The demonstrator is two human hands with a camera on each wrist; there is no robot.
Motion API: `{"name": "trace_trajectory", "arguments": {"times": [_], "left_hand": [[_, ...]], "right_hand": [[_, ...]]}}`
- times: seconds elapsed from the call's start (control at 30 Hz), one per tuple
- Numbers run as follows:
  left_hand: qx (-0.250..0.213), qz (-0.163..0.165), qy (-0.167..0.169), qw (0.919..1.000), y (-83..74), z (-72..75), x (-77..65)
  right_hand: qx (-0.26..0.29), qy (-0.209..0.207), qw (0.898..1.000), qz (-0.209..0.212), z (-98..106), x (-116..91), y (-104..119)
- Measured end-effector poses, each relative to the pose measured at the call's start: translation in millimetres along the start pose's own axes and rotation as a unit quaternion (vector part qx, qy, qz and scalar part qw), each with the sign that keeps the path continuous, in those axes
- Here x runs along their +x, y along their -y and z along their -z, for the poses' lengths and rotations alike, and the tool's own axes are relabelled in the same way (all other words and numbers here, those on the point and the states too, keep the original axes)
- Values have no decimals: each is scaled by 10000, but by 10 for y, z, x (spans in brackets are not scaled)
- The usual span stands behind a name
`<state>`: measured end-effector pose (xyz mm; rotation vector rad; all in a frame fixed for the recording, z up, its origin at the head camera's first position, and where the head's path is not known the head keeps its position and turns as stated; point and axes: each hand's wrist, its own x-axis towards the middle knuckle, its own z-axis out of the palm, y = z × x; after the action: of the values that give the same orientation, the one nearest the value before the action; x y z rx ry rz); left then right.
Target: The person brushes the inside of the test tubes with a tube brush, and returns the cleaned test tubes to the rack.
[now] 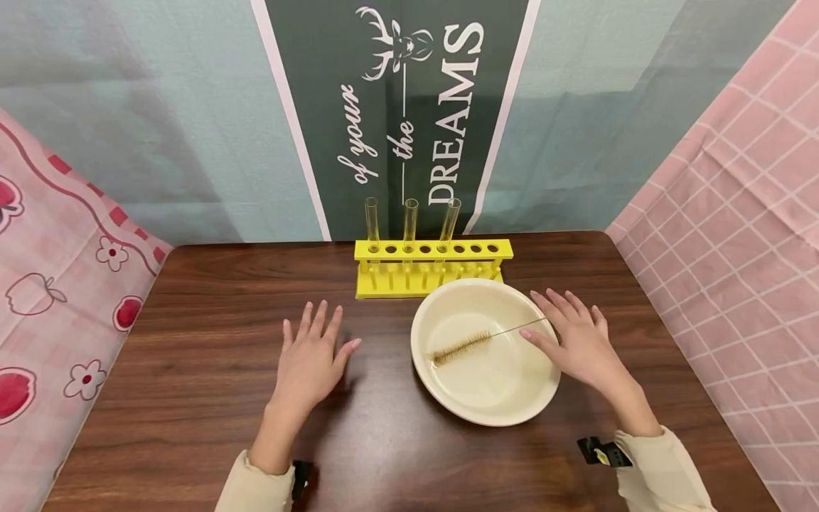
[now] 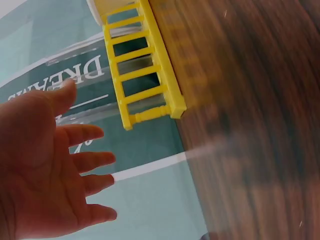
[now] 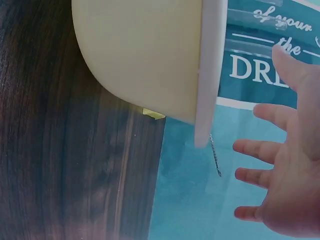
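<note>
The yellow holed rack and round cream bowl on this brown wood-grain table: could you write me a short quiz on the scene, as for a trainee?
1. How many clear cylindrical tubes stand in the yellow rack?
2. Which is nearer the cream bowl, the left hand or the right hand?
3. True or false: the thin metal wire handle of the tan bristle brush sticks out past the bowl's edge.

Key:
1. Three.
2. The right hand.
3. True.

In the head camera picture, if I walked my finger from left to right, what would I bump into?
Fruit-patterned pink cloth, left hand, leftmost test tube, cream bowl, right hand, pink checked cloth.
</note>
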<state>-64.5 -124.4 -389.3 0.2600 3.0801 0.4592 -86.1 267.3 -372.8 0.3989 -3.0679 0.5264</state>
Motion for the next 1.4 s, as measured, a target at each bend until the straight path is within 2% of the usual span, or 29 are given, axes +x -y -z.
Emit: {"name": "trace_trajectory", "arguments": {"times": [0.13, 0.23, 0.43, 0.6, 0.7, 0.87, 1.07, 1.4], "left_hand": [[-201, -105, 47, 9997, -50, -52, 26], [-556, -128, 46, 9984, -86, -115, 49], [-1403, -73, 186, 9899, -184, -233, 103], [-1805, -359, 148, 9828, -292, -280, 149], [-2046, -459, 306, 9773, -357, -293, 179], [-2571, -492, 659, 9629, -448, -316, 224], [-3011, -380, 780, 9496, -513, -378, 252], [-4055, 169, 901, 9095, -624, -487, 260]], "right_hand": [[328, -370, 9988, 37, 10, 11, -55], [675, -611, 9958, -79, 47, 18, -111], [1287, -921, 9850, -690, 106, -3, -253], [1488, -855, 9779, -1194, 133, -17, -364], [1615, -701, 9742, -1411, 143, -22, -401], [1952, -477, 9674, -1539, 140, -25, -440], [2716, -403, 9483, -1590, 97, -4, -511], [2968, -219, 9372, -1818, 64, 37, -565]]}}
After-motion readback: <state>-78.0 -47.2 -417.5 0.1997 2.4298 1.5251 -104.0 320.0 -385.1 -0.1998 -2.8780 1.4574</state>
